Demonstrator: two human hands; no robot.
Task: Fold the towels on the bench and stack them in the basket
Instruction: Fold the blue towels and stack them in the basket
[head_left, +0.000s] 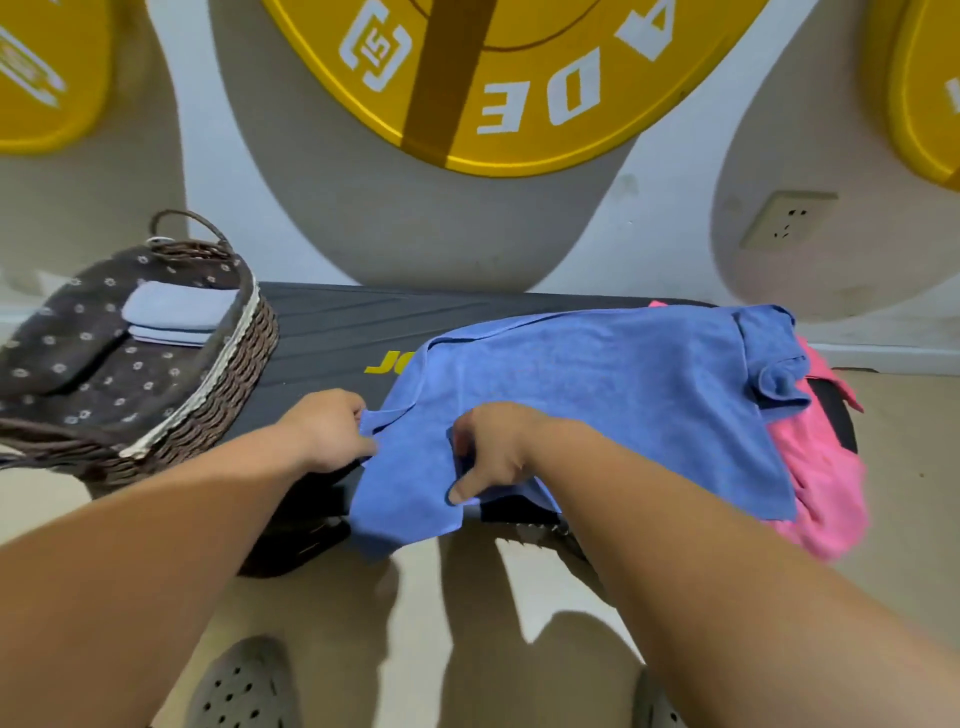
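While pinching the blue towel (597, 395) with both hands, spread over the black bench (332, 332).

Left hand (332, 431) clenched on the towel's left edge, cloth nipped between thumb and curled fingers; right hand (493, 452) just beside it, fingers curled into a fold of the same towel, thumb pointing down at the near hem. Lying mostly flat beyond the fingertips, with the near corner hanging off the bench front below the right thumb. Well right of the right fingers, partly under the blue cloth, a crumpled pink towel (821, 467) drooping off the bench end. Well left of the left fingers, at the bench's other end, a wicker basket (228, 395) lined with dark flower-print fabric (93, 353), holding folded pale blue towels (179, 312) stacked one on another. Far beyond the fingers, on the wall, a yellow weight plate (519, 78) and a socket (789, 221). Below the left forearm, a grey perforated clog (249, 686).
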